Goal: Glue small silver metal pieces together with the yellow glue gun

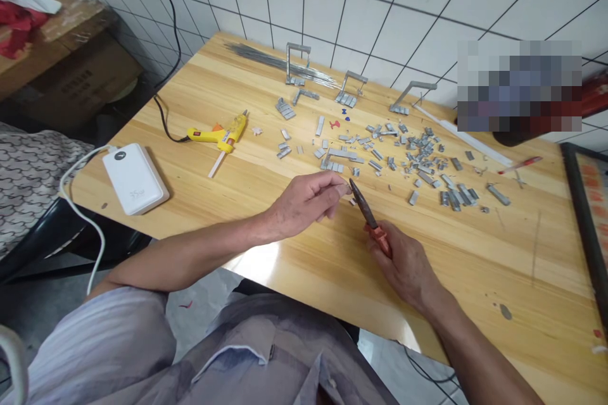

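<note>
My right hand (pixel 403 259) is wrapped round the red handles of a pair of pliers (pixel 365 205), whose dark jaws point up and to the left. At the tip of those jaws, my left hand (pixel 308 202) pinches something thin and small, too fine to name. Just behind the left hand lies a grey angled piece (pixel 339 155) with a row of small blocks (pixel 332 166) at its foot. Loose grey metal-like pieces (pixel 425 152) are scattered over the wooden table (pixel 266 183) to the right.
Three grey bracket-shaped stands (pixel 351 85) and a bundle of thin wires (pixel 266 60) line the tiled wall. On the left are a yellow glue gun (pixel 223 135) and a white power bank (pixel 135 178) with a cable. A red pen (pixel 520 165) lies at the right.
</note>
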The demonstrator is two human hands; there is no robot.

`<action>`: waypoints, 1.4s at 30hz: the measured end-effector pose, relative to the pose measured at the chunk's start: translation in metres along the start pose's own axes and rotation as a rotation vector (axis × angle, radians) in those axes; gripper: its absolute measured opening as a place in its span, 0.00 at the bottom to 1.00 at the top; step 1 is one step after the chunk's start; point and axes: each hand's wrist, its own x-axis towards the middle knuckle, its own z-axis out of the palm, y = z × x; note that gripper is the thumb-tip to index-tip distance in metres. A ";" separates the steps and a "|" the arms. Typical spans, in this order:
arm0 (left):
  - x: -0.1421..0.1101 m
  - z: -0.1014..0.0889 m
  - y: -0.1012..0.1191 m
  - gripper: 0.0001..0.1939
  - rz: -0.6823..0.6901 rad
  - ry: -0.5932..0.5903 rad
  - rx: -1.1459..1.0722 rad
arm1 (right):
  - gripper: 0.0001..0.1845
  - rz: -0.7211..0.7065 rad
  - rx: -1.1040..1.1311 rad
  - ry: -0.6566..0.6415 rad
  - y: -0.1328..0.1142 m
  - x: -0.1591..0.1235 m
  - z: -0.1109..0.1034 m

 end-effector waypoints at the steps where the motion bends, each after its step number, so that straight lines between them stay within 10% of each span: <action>1: 0.000 0.000 0.000 0.14 0.005 -0.001 0.001 | 0.11 0.007 -0.002 -0.001 0.000 0.000 0.000; 29: 0.020 -0.014 -0.006 0.25 -0.244 -0.171 -0.263 | 0.12 0.116 -0.058 -0.066 0.001 0.004 -0.015; 42: 0.005 -0.008 -0.027 0.15 0.362 0.165 0.732 | 0.11 0.108 -0.008 -0.030 0.002 0.005 -0.019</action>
